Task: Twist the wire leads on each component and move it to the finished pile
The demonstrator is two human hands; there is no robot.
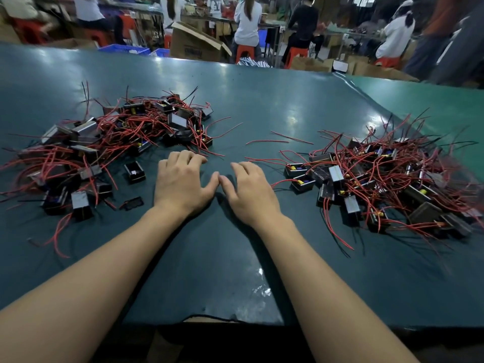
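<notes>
Both our left hand (180,179) and right hand (248,189) rest empty, fingers relaxed, on the table (262,100); the nearest wired component (296,170) lies just right of the right hand.

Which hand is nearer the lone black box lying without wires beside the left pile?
Left. The left hand rests just right of the lone black box; the right hand lies farther right, beyond the left hand.
</notes>
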